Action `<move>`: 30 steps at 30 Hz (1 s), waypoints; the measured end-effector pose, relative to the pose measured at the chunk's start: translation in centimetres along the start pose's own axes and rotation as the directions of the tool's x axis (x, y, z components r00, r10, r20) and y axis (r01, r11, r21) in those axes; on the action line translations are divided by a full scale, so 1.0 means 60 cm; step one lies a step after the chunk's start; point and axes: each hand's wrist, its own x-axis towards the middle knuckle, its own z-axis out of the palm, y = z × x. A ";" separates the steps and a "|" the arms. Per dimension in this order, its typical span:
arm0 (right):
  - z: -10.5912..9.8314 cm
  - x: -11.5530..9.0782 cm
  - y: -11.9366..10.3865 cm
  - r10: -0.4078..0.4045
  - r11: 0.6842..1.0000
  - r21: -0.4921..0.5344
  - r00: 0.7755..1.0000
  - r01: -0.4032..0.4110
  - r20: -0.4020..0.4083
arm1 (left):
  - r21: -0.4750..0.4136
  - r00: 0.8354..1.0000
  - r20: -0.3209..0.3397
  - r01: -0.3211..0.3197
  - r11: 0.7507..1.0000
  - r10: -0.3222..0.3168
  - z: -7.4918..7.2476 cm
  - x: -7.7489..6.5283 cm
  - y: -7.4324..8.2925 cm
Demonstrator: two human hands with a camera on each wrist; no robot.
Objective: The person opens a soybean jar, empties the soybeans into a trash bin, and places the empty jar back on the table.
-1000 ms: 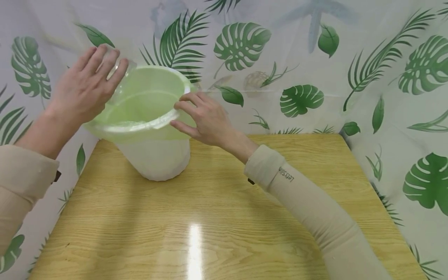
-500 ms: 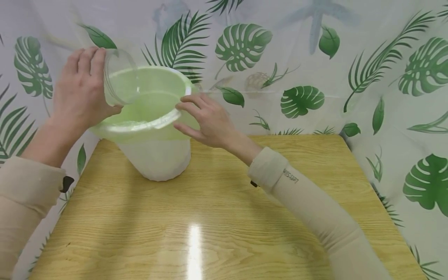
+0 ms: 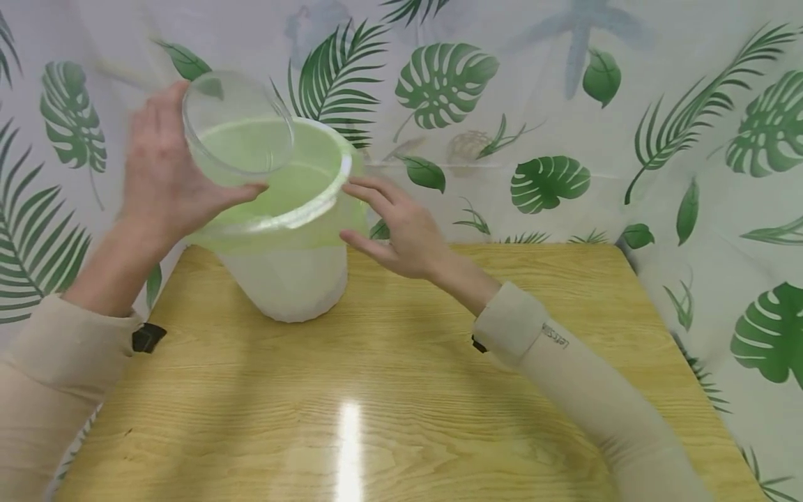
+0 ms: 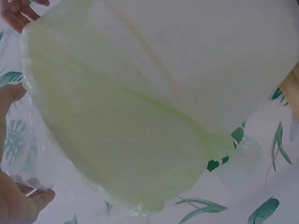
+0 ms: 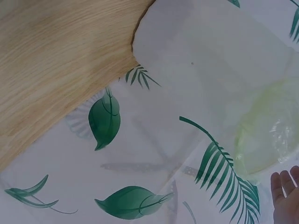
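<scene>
A white bin stands at the back left of the table, lined with a pale green bag folded over its rim. My left hand grips a clear, round, see-through container above the bin's left side, thumb low and fingers round its far side. It is tilted, with its round edge towards me. My right hand is at the bin's right side, its fairly straight fingertips right at the rim and the thumb lower, apart from the fingers. The right wrist view shows some right fingers beside the green bag.
The wooden table carries the bin near its back left edge. Behind and beside it hangs a white sheet printed with green leaves. Light glares off the table's front middle.
My left hand has turned and moved right, bringing the clear container from behind the fingers into plain view above the bin. My right hand stays by the rim, its thumb further from it.
</scene>
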 end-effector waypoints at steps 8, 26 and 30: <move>-0.046 -0.021 -0.010 0.063 0.990 0.124 0.998 -0.064 0.011 | -0.112 0.998 -0.054 -0.020 0.994 0.014 0.004 -0.019 0.059; -0.118 -0.084 -0.020 0.009 0.991 0.135 1.000 -0.010 0.008 | -0.312 0.970 0.009 -0.226 0.923 0.241 0.053 -0.100 0.153; -0.124 -0.098 -0.022 -0.017 0.991 0.133 1.000 0.016 0.012 | -0.376 0.964 0.029 -0.234 0.896 0.264 0.069 -0.121 0.170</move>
